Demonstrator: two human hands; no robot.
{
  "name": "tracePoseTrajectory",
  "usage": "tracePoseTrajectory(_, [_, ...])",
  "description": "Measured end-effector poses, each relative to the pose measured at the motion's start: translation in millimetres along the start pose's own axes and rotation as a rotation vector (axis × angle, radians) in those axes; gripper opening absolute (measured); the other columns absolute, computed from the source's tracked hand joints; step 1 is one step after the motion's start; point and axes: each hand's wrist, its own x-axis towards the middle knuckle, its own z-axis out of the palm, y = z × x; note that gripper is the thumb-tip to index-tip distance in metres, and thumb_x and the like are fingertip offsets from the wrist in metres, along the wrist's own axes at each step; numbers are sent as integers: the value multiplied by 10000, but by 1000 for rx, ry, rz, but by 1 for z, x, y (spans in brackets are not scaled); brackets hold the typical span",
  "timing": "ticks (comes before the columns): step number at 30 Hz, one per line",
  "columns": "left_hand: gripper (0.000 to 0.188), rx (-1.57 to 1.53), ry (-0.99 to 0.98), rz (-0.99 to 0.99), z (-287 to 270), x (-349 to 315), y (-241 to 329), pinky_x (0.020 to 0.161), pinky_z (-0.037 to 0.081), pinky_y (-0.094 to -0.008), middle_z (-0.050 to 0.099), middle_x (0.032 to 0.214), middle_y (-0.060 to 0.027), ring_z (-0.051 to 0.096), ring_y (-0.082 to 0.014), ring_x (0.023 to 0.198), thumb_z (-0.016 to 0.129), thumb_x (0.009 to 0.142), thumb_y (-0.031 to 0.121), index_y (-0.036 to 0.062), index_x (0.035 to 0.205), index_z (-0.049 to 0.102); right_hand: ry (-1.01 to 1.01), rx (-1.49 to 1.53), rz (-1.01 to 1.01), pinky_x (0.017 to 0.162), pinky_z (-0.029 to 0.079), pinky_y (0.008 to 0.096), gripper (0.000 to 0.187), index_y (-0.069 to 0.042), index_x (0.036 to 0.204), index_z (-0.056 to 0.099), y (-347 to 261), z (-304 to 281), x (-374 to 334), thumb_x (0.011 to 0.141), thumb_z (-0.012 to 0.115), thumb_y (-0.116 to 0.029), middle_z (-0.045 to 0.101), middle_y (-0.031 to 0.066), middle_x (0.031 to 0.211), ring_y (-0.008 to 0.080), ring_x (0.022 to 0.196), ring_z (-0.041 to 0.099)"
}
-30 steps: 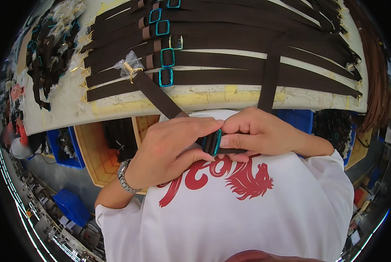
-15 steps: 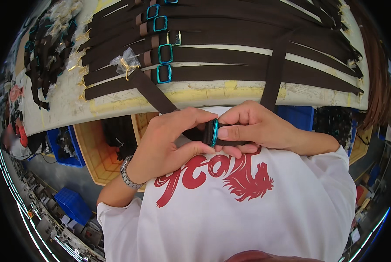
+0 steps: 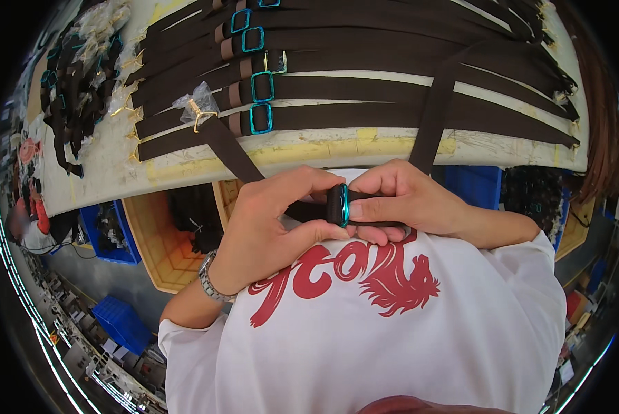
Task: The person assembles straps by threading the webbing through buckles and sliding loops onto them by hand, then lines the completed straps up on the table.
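In front of my shirt, a rectangular buckle (image 3: 344,205) with a glossy blue-green edge has a dark brown strap looped around it. My left hand (image 3: 268,214) pinches the buckle between index finger and thumb. Against the buckle's right side, my right hand (image 3: 416,203) grips the strap, thumb on top and fingers beneath. Two lengths of dark strap (image 3: 233,153) run from my hands up onto the table. The left length ends in a gold metal clip (image 3: 200,116), partly wrapped in clear plastic. Fingers hide part of the strap at the buckle.
Several brown straps with blue-green buckles (image 3: 262,87) lie side by side across the white table (image 3: 109,181). A tangled strap pile (image 3: 74,103) lies at the far left. Below the table edge stand a yellow crate (image 3: 143,238) and a blue crate (image 3: 474,185).
The buckle has turned slightly and shifted a little to the right, still between both hands. The view has moved slightly; the grips look nearly the same.
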Motion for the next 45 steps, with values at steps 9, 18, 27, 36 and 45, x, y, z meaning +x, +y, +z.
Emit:
tracePoseTrajectory(9, [585, 288, 26, 498, -33, 29, 24, 897, 536, -405, 747, 1120, -139, 696, -301, 1021, 910, 660, 118, 7, 1221, 789, 205, -352, -508, 691, 577, 270, 579, 8, 1482, 515, -17, 4, 3, 977, 792, -53, 703, 108, 1213, 115, 830, 708])
tracePoseTrajectory(18, [596, 443, 16, 778, -60, 49, 100, 610, 475, -278, 739, 1037, -169, 642, -201, 806, 888, 824, 314, -1, 1319, 778, 138, -725, -1159, 843, 647, 351, 440, 43, 1369, 658, -69, -2, -14, 954, 795, -9, 782, 174, 1168, 231, 982, 798])
tracePoseTrajectory(27, [308, 365, 312, 872, -47, 56, 93, 695, 524, -328, 731, 1011, -141, 678, -260, 888, 863, 796, -12, -14, 1096, 796, 635, -1186, -1299, 620, 537, 273, 510, -13, 1291, 719, -82, 14, -28, 787, 801, -14, 738, 90, 874, 198, 654, 707])
tracePoseTrajectory(36, [273, 323, 356, 911, -39, 63, 79, 841, 538, -416, 735, 1022, -119, 659, -337, 968, 834, 791, -3, 12, 1054, 764, 279, -858, -1240, 724, 518, 365, 406, -25, 1191, 708, -84, -11, 10, 806, 830, -71, 704, 116, 956, 263, 827, 705])
tracePoseTrajectory(45, [318, -940, 82, 770, -87, 51, 73, 965, 521, -445, 663, 873, -38, 699, -213, 878, 636, 1124, 326, 27, 1209, 568, 536, -1518, -945, 756, 507, 512, 364, -24, 1173, 595, -103, -10, 5, 873, 798, -62, 639, 183, 898, 425, 880, 649])
